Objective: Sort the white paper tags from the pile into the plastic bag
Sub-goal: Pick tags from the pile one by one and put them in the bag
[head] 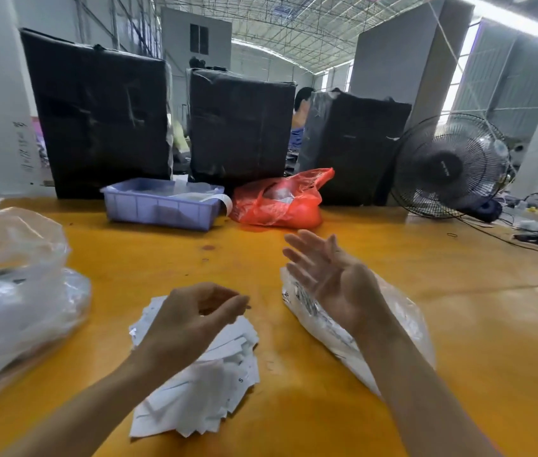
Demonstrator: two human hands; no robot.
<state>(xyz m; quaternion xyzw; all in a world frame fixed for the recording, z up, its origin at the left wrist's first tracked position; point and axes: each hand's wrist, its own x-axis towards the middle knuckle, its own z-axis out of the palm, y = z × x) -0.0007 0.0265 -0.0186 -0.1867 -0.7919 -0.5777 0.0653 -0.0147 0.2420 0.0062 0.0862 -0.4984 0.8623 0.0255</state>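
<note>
While my left hand (pixel 195 319) curls, seemingly empty, over one tag pile (pixel 215 384), my right hand (pixel 330 278) spreads open above one plastic bag (pixel 406 324).

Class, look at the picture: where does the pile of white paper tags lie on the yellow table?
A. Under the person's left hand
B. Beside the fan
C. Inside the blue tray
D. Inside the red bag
A: the pile of white paper tags lies on the yellow table directly beneath the left hand.
</note>
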